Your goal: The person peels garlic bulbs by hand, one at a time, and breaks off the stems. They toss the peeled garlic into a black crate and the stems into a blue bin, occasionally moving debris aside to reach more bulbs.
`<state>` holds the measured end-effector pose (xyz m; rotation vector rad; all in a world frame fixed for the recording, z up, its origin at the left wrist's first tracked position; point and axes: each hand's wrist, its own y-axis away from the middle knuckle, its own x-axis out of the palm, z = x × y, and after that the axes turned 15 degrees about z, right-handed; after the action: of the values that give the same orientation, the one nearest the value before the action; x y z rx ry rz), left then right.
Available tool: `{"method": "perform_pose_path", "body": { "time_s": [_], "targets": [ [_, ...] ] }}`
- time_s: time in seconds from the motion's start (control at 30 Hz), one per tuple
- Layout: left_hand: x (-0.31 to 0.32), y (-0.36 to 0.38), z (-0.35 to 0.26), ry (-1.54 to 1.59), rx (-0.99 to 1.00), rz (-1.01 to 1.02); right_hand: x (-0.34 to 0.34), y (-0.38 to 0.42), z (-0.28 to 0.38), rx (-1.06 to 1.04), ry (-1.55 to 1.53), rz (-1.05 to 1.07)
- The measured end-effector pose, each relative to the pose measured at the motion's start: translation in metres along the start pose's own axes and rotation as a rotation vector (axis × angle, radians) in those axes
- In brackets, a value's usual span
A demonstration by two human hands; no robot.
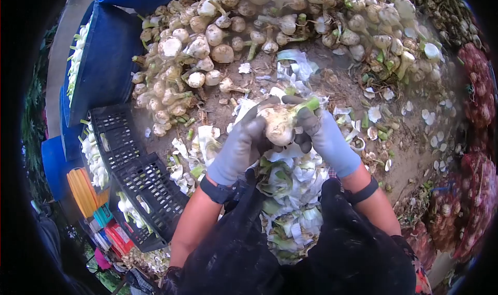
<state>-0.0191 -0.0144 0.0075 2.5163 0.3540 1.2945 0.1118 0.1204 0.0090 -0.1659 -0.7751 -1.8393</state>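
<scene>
Between my two gloved hands is a garlic bulb (280,126) with dirty outer skin and a short green cut stem pointing up to the right. My left hand (243,142) wraps its fingers round the bulb's left side. On the other side, my right hand (322,134) has its fingers closed on the bulb near the stem. Both gloves are light grey with dark, soiled fingers. Below the hands, a heap of peeled garlic skins (293,207) lies between my knees.
A large pile of unpeeled garlic (199,48) curves across the ground ahead. Black plastic crates (148,183) holding white garlic stand at the left, beside blue containers (101,51). Red mesh sacks (476,191) of garlic line the right side. Loose skins are scattered on the ground (415,162).
</scene>
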Motion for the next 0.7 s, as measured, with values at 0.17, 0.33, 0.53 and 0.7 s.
{"method": "perform_pose_path", "body": {
  "time_s": [0.17,0.33,0.53,0.7],
  "targets": [
    [-0.006,0.002,-0.002,-0.507,-0.006,-0.011,-0.006,-0.004,-0.008,0.006,0.049,0.094],
    [0.005,0.003,0.002,-0.150,0.124,-0.050,0.003,0.000,0.001,0.018,-0.078,0.103],
    [-0.007,0.006,-0.006,-0.070,0.011,0.070,0.005,-0.004,-0.008,-0.110,0.380,-0.067],
    [0.000,0.008,-0.016,-0.084,-0.144,0.045,0.011,-0.006,-0.009,-0.256,0.369,-0.078]
  ]
}}
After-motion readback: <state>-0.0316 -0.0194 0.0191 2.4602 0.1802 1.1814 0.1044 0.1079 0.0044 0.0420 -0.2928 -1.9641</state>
